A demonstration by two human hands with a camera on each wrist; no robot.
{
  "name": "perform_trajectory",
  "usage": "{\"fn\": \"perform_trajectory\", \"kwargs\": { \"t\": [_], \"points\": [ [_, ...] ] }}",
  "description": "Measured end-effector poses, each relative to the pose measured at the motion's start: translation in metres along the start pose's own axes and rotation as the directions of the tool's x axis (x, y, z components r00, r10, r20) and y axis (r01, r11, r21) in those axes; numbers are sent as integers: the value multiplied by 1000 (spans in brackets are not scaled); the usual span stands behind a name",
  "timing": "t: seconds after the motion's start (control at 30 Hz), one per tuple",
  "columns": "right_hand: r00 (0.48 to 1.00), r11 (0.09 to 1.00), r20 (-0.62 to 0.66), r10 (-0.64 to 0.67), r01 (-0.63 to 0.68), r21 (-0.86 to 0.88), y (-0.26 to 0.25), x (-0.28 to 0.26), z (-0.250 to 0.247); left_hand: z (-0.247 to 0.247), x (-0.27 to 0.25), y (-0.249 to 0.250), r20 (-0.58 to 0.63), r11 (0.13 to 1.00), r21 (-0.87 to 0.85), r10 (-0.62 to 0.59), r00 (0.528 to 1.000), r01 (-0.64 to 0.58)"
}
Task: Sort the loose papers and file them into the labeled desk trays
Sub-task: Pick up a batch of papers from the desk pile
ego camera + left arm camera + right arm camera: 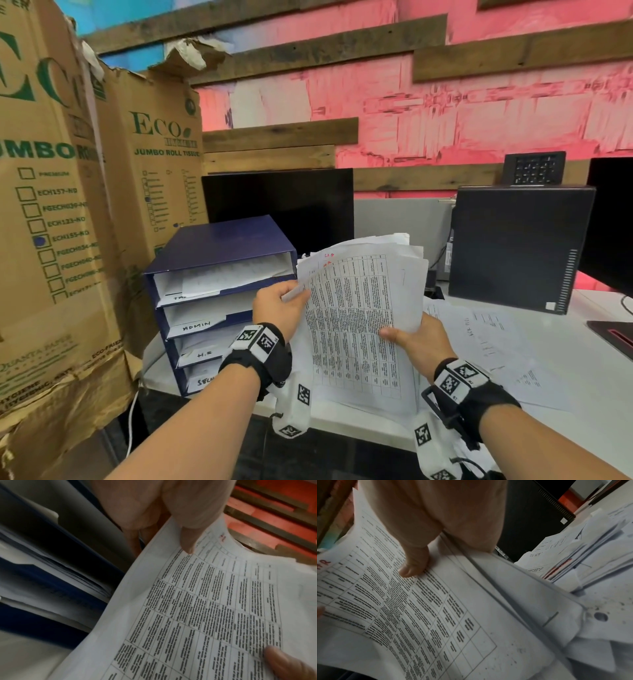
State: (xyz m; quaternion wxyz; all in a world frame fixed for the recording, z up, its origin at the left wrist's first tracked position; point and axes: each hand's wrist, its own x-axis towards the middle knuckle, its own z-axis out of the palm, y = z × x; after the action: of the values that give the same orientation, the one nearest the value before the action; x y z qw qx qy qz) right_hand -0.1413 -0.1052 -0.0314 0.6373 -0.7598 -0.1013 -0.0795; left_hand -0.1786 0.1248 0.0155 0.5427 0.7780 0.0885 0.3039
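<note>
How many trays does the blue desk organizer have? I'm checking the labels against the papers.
4, stacked: top tray, label partly covered by the hand; ADMIN tray; H.R tray; bottom tray, label cut off by the left wrist.

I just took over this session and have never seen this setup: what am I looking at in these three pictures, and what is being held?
There is no machine here: a person works with two bare hands, with a camera strapped to each wrist. The large picture comes from a camera on the head, looking down at the desk. The other two look along each hand at its fingers.

The left hand and the right hand together hold a bundle of papers; the top sheet is a printed table with red handwriting at its top corner. The left grip pinches that sheet's upper edge, thumb on the print.

To the left stands a blue stack of trays with handwritten labels; one reads ADMIN. More loose papers lie on the white desk, beside a black computer case.
</note>
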Motion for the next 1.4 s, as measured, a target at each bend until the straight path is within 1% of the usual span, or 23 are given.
{"fn": "perform_trajectory", "kwargs": {
  "t": [0.07,0.1,0.17,0.23,0.3,0.43,0.53,0.6,0.67,0.77,0.9,1.07,1.17,1.23,1.3,1.33,1.4],
  "points": [
    [1000,1000,2,-8,8,-11,1,1,0,2,0,0,32,992,129,-3,999,-1],
    [1000,1000,3,-8,8,-17,1,2,0,3,0,0,40,988,156,-17,999,10],
    [1000,1000,9,-5,6,-18,2,2,1,4,2,0,30,981,190,-30,999,24],
    [1000,1000,5,-7,7,-15,2,2,0,3,5,1,-1,974,228,-13,1000,13],
    [1000,1000,-11,-10,10,-19,3,3,-1,2,8,3,-32,974,226,-15,999,22],
    [1000,999,-19,1,-1,-34,5,3,-2,1,12,3,-109,989,143,-28,994,43],
    [1000,1000,-11,23,-23,12,2,4,0,1,11,0,-169,998,58,-22,985,32],
    [1000,999,-7,25,-25,44,-2,4,1,2,10,1,-177,999,-25,-32,984,28],
    [999,998,-30,16,-14,69,-8,6,2,2,11,5,-173,994,-110,-42,984,23],
    [997,991,-81,4,7,136,-17,11,1,2,13,13,-143,984,-176,-8,990,-17],
    [991,990,-128,-27,44,136,-26,17,-3,4,17,20,-76,980,-198,-4,997,-11],
    [994,995,-92,-55,62,78,-32,22,-15,19,17,30,-12,986,-164,-11,1000,9],
    [995,998,-91,-47,51,37,-29,21,-24,27,16,35,-8,984,-177,5,1000,-6],
    [994,999,-104,-42,46,30,-28,19,-32,30,17,38,-6,974,-228,-9,1000,7],
    [992,998,-122,-42,46,29,-28,19,-39,33,21,42,25,956,-290,-35,999,41],
    [990,998,-135,-44,49,30,-28,20,-43,36,22,46,42,951,-306,-36,998,47],
    [986,997,-158,-42,51,53,-32,23,-50,41,25,54,56,940,-341,0,998,19]
  ]
}}
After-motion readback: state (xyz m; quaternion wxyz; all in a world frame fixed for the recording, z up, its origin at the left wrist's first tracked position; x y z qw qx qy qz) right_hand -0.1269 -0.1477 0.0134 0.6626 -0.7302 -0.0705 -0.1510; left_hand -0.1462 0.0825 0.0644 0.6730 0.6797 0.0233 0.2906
